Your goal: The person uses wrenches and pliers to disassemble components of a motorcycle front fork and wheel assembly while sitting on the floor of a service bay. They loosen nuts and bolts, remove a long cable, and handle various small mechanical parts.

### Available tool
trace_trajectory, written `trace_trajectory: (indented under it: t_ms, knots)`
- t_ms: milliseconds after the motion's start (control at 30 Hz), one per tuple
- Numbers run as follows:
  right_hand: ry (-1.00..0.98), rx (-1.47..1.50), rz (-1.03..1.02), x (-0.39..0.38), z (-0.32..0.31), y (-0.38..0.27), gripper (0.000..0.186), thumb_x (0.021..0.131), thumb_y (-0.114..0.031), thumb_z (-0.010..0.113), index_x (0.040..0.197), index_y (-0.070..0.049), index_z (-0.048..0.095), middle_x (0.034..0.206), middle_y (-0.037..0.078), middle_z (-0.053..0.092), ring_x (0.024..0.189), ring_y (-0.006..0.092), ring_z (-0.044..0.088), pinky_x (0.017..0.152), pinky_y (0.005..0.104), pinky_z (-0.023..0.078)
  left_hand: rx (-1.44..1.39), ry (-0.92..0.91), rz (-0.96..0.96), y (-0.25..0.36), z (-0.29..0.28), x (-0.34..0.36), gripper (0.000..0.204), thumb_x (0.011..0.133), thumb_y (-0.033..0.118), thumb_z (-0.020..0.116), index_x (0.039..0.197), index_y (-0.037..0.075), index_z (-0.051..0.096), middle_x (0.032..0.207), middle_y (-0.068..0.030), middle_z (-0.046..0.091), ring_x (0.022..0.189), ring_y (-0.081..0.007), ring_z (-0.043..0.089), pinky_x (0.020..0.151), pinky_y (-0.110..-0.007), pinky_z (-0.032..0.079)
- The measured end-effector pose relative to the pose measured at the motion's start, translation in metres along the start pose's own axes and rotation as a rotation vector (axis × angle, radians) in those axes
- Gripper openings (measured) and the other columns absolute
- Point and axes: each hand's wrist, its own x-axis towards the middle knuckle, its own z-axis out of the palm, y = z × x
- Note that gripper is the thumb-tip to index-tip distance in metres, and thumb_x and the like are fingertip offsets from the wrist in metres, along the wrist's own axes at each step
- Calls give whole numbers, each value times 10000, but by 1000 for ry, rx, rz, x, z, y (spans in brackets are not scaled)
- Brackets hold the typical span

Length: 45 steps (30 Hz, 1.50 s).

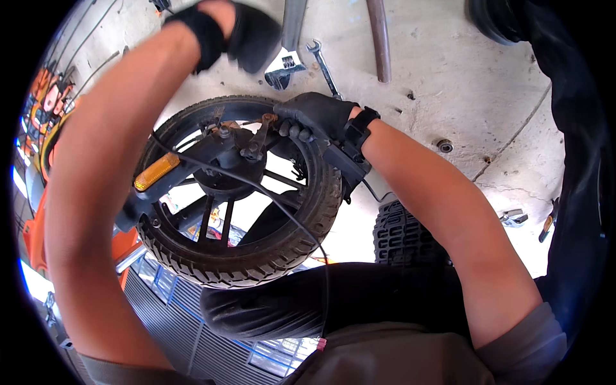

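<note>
Wheel [256,250] apparently under right fingers [301,131]

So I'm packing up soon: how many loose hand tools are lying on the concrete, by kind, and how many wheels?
Combination wrench: 1
Adjustable wrench: 1
Small tools at the right edge, kind unclear: 2
Wheel with tyre: 1
Total: 5

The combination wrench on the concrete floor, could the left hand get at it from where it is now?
Probably yes. The gloved left hand is raised free above the wheel, and the wrench lies on bare floor just beside it with nothing between.
</note>
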Motion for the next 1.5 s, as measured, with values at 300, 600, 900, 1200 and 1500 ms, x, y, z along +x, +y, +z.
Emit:
trace_trajectory:
  t_ms: [300,600,900,1200,1500]
  knots:
    - [24,-53,-17,3,5,4,356,986,-326,536,889,-9,666,716,26,621,544,92,520,491,247,400,830,-516,14,9,68,-27,279,731,253,707,864,7,717,795,-205,684,776,-368,675,697,-424,525]
    - [33,-38,22,4,5,3,389,997,-340,502,847,-20,665,654,9,594,496,79,481,452,246,352,788,-443,154,6,69,-27,202,695,186,695,802,16,715,777,-218,676,772,-373,673,699,-437,532]
    - [-2,-13,-169,2,5,12,300,995,-279,523,886,-26,642,690,30,597,560,110,508,542,271,406,773,-375,202,-5,77,-26,195,709,155,681,839,10,697,822,-217,666,832,-389,655,737,-445,525]
    - [85,-173,-259,7,2,22,310,1011,-299,530,1047,1,599,846,64,645,773,136,622,709,290,525,740,-291,220,-9,77,-31,162,722,131,699,833,13,685,845,-207,668,872,-377,655,754,-431,526]
    - [4,-133,-55,-2,-4,5,445,1023,-340,438,872,-3,685,749,53,644,582,124,555,560,281,453,749,-279,274,-12,76,-30,142,738,143,684,804,18,681,828,-207,667,843,-369,654,754,-438,520]
